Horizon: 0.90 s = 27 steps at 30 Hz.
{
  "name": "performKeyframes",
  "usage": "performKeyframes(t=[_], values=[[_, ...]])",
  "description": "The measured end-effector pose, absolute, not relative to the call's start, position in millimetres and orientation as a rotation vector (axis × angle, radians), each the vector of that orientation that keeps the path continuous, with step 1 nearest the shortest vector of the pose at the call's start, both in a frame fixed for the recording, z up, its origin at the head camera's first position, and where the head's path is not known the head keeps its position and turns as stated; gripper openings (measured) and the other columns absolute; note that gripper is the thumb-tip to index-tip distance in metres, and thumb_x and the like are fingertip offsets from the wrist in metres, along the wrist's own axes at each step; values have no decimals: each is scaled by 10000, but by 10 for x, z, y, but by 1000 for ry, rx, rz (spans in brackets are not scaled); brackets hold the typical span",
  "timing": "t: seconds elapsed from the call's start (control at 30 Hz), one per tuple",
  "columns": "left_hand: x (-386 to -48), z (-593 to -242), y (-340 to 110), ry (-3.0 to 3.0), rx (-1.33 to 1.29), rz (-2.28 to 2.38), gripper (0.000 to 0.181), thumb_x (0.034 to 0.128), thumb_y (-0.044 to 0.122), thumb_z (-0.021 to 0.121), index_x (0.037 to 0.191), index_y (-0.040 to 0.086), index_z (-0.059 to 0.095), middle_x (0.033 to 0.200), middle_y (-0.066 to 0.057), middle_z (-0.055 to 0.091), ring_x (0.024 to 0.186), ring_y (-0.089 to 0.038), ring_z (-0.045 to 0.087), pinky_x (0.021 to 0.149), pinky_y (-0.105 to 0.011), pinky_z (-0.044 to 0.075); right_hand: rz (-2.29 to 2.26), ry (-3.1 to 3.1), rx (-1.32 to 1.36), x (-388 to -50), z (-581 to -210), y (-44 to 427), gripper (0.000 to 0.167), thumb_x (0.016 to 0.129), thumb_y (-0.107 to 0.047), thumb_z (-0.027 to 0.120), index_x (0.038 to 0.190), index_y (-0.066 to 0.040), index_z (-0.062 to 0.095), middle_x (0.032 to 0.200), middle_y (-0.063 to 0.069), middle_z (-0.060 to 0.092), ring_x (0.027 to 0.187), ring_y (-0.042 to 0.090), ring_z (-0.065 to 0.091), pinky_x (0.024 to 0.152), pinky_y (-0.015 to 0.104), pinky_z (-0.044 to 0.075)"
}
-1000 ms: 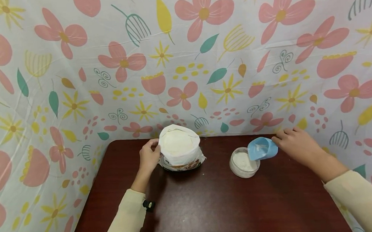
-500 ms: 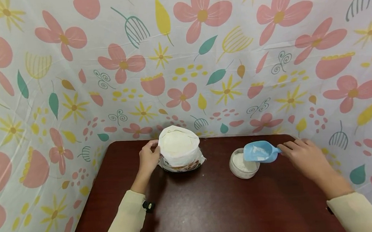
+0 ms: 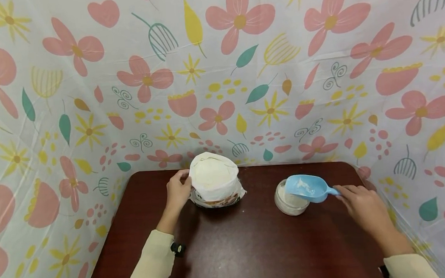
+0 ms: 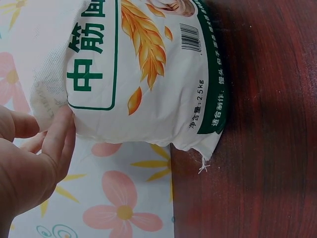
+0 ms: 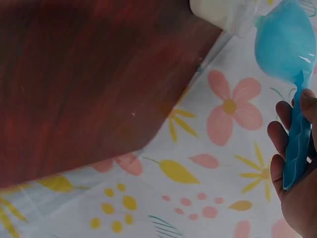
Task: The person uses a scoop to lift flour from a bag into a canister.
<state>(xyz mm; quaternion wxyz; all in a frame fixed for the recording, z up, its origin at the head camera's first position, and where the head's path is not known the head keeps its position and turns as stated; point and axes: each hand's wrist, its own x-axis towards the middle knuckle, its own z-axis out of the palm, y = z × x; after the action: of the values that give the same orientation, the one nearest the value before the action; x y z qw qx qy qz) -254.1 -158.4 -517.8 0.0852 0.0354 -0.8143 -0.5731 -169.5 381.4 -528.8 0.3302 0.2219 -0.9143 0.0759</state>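
A white flour bag stands open-topped at the back of the table, filled with pale flour. My left hand pinches its rolled rim from the left; the left wrist view shows thumb and fingers on that edge of the bag. My right hand grips the handle of a light-blue scoop, its fingers curled round it in the right wrist view. A little white powder clings inside the scoop. Below and partly hidden by it sits a clear round container with white powder inside.
The dark red-brown table has rounded back corners. A flower-printed cloth hangs directly behind it and along the sides. A small white speck lies on the table between bag and container.
The scoop has turned from tipped over the container to nearly level, its inside now facing up. My right hand has come lower and nearer. My left hand stays at the bag's rim.
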Motion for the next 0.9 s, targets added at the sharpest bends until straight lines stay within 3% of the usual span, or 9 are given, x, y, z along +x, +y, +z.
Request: performKeyframes(t=[0.07,0.2,0.27,0.37,0.43,0.5,0.63,0.77,0.9], values=[[-2548,-5186,-1588,-2425,104,-1724,269,1027,82,586,1269,32,694,1159,-195,681,907,-274,693,806,-553,646,248,-2415,534,-1653,-5349,3813,618,1086,-530,379,1127,-48,762,952,151,764,802,381,694,592,570,560],[-2535,-5177,-1595,-2432,108,-1740,281,1032,109,585,1284,33,684,1171,-183,670,908,-277,690,821,-568,639,398,-2481,407,-1576,-5468,3775,253,962,-202,730,1168,-58,747,1031,165,753,892,404,688,685,612,564],[-2527,-5174,-1594,-2436,109,-1738,286,1032,114,583,1288,31,682,1173,-184,669,915,-280,689,828,-572,637,484,-2515,331,-1545,-5526,3734,344,842,-30,807,1178,-54,741,1054,169,744,928,411,679,720,630,552],[-2522,-5172,-1589,-2435,108,-1733,282,1031,114,584,1280,31,687,1166,-186,672,921,-286,690,829,-571,636,588,-2547,246,-1522,-5595,3672,340,862,-10,791,1194,-56,734,1067,157,737,963,396,676,760,624,537],[-2521,-5171,-1584,-2436,104,-1723,279,1030,112,586,1276,31,688,1159,-188,675,913,-282,691,810,-537,649,634,-2555,212,-1518,-5632,3630,317,889,-32,778,1201,-73,737,1066,132,742,954,325,679,768,537,551],[-2519,-5174,-1581,-2441,101,-1704,275,1029,110,588,1274,35,691,1145,-185,680,882,-275,696,763,-463,666,675,-2552,200,-1524,-5660,3589,297,911,-56,766,1205,-88,743,1070,109,749,941,194,675,779,346,573],[-2524,-5181,-1578,-2442,94,-1675,267,1025,98,590,1262,36,698,1116,-185,687,774,-224,695,662,-295,655,759,-2539,193,-1534,-5695,3504,284,935,-85,753,1219,-104,746,1107,91,754,972,-40,604,785,-15,416],[-2526,-5182,-1575,-2436,85,-1669,266,1020,85,593,1257,27,698,1105,-194,686,731,-190,684,639,-253,642,810,-2536,194,-1547,-5710,3409,291,943,-91,746,1234,-96,739,1134,102,750,990,-9,623,809,-77,353],[-2520,-5176,-1574,-2440,95,-1677,261,1022,91,594,1254,35,700,1106,-184,687,790,-311,708,665,-315,659,807,-2550,203,-1569,-5700,3318,303,950,-103,741,1253,-95,732,1147,101,750,1001,109,662,809,-53,394]])
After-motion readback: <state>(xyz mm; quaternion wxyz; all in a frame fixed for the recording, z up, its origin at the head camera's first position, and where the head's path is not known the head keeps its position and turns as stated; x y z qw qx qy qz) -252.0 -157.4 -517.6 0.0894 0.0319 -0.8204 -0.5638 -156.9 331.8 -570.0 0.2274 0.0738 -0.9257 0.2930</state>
